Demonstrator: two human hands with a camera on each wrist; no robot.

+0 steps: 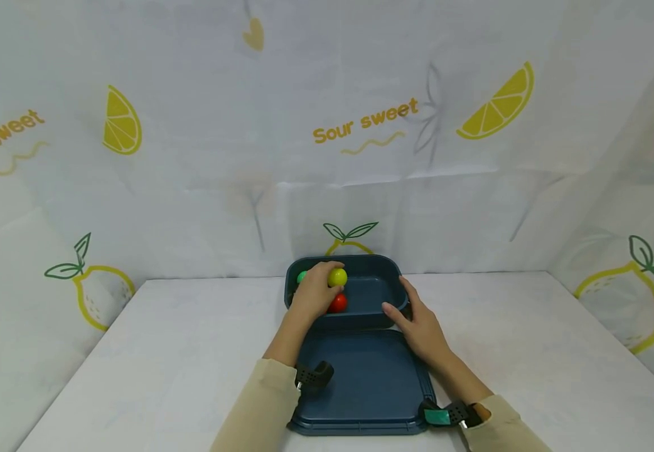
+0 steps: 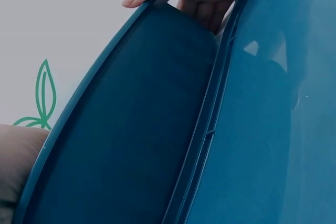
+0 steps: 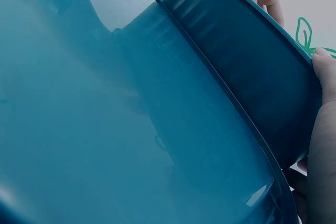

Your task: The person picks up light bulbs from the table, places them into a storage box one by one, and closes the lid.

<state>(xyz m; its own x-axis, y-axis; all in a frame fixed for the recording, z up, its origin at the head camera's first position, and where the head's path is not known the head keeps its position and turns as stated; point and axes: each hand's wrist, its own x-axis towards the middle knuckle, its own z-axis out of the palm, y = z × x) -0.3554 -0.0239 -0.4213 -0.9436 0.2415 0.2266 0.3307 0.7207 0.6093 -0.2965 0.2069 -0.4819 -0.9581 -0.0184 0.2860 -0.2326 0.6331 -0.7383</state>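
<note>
A dark blue bin point(image 1: 378, 295) stands at the back of the table. Inside its left part lie a red ball point(image 1: 338, 303) and a green ball point(image 1: 302, 276), partly hidden by my left hand point(image 1: 314, 290). Between thumb and fingers, that hand pinches a yellow ball point(image 1: 337, 277) over the bin. My right hand point(image 1: 424, 329) grips the bin's right end. In the right wrist view its thumb point(image 3: 325, 69) lies over the rim, and the other fingers are mostly hidden. Neither wrist view shows the balls.
Directly in front of the bin lies a flat dark blue lid point(image 1: 361, 376), under my forearms. The white table point(image 1: 208, 351) extends to both sides. Behind it hangs a white cloth point(image 1: 219, 207) printed with lemons.
</note>
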